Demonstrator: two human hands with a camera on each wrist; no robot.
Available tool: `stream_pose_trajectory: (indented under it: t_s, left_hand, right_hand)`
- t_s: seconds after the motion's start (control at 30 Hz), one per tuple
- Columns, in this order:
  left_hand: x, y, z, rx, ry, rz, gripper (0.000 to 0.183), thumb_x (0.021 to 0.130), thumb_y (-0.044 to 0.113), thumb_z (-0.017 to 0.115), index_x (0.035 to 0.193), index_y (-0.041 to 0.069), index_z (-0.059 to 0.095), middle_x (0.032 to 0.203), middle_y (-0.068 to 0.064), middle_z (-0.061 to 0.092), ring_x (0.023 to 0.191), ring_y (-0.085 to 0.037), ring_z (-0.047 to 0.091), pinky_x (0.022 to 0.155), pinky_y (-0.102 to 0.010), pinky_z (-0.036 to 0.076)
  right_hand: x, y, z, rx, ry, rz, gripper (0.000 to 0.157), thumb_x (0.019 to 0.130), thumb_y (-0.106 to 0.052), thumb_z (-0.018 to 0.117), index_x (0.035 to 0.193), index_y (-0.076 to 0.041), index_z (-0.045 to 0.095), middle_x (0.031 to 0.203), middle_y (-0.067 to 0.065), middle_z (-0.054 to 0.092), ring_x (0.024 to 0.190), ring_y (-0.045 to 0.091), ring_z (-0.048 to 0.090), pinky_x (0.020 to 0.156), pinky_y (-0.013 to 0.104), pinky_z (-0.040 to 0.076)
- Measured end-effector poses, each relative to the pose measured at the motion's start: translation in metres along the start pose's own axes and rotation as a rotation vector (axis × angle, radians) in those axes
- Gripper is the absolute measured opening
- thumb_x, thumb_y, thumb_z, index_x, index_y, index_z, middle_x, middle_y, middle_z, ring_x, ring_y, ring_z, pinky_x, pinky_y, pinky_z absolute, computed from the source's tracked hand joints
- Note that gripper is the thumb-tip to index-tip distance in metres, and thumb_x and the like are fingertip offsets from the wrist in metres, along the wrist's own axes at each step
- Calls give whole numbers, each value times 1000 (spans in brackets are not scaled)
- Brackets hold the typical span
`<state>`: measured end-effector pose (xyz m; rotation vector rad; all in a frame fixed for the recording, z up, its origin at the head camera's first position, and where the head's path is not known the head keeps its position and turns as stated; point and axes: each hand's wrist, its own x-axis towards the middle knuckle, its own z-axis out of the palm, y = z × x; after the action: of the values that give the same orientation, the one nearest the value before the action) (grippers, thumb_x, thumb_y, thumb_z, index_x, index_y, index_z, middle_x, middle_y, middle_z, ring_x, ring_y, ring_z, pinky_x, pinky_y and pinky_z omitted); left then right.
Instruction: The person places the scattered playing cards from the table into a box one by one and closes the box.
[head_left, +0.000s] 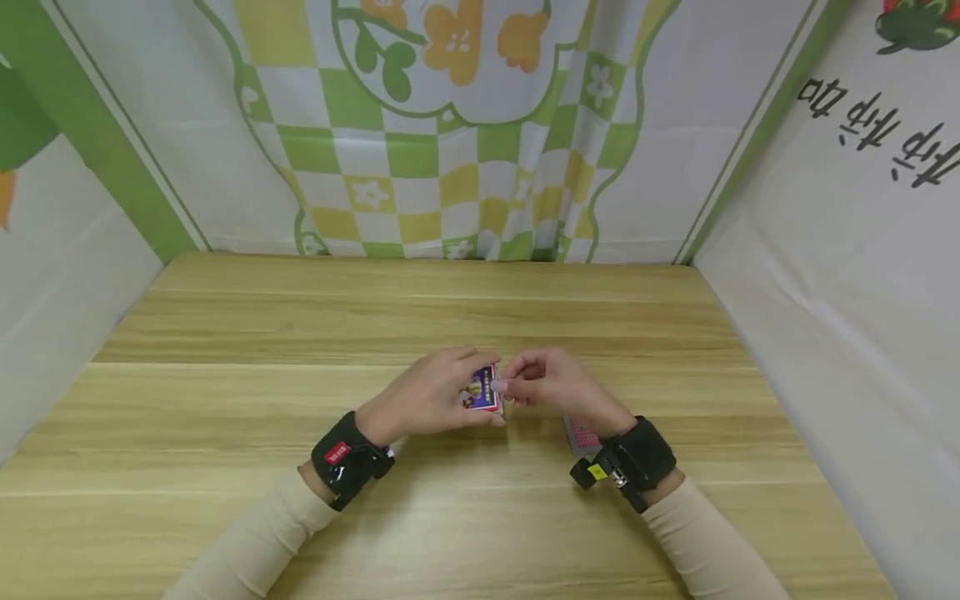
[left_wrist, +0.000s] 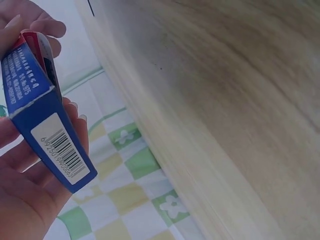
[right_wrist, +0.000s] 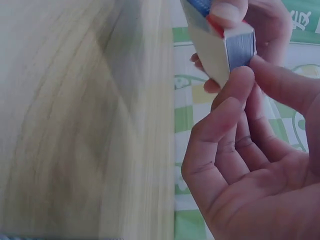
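Observation:
My left hand [head_left: 435,392] grips a blue and red playing-card box [head_left: 480,390], thumb and fingers along its opposite sides. In the left wrist view a white barcode label [left_wrist: 60,149] shows on the box's blue end. The far end stands open, and the stacked edges of playing cards [right_wrist: 240,49] show there in the right wrist view. My right hand [head_left: 558,385] has thumb and index finger pinched at that open end, right at the cards' edge. Its other fingers are curled.
Under my right wrist, a pile of cards with red-patterned backs [head_left: 581,437] lies on the wooden table [head_left: 315,317], partly hidden. Printed cloth [head_left: 465,192] hangs behind the table and along both sides. Each wrist wears a black strap [head_left: 351,457] with a small camera.

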<state>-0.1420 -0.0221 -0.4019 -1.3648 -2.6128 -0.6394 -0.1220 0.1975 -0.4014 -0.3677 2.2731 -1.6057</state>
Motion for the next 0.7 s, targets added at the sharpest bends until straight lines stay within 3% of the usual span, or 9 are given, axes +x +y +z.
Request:
stream_pose_trajectory:
  t_s: [0.13,0.27,0.43,0.57,0.7]
  left_hand:
    - [1,1,0,-7,-4,-8,82,73,64,66,129,7,53,104,-2,60,75,-6,50,59,-25,48]
    - [2,1,-1,2,8,-10,82,73,65,66,129,7,53,104,-2,60,78,-6,51,63,-27,49]
    - [2,1,-1,20,3,-13,82,73,64,67,130,7,53,109,-5,61,85,-8,54,70,-30,51]
    - [1,2,-1,19,-13,-26,81,73,63,68,130,7,52,112,-7,61,89,-11,54,73,-33,52]
    - [1,2,0,16,-20,-37,81,73,62,68,131,8,52,112,-6,61,88,-10,54,73,-33,51]
  right_hand:
    - [-1,1,-10,-67,-16,-18,21,89,-27,67,94,-7,65,89,16,65,83,34,62,74,54,52]
    - [-3,3,-36,-222,28,-67,24,89,-35,66,93,-12,66,89,17,65,79,31,61,69,53,51]
    - [-10,14,-68,-517,-12,-123,18,81,-16,75,92,-8,64,86,13,64,75,26,58,63,40,49]
    - [-16,23,-77,-725,-117,36,48,65,-23,86,103,-13,58,97,13,57,83,26,51,64,39,46]
    - [-18,29,-73,-796,-183,183,66,53,-39,90,106,-22,54,105,12,46,88,27,45,63,38,45]
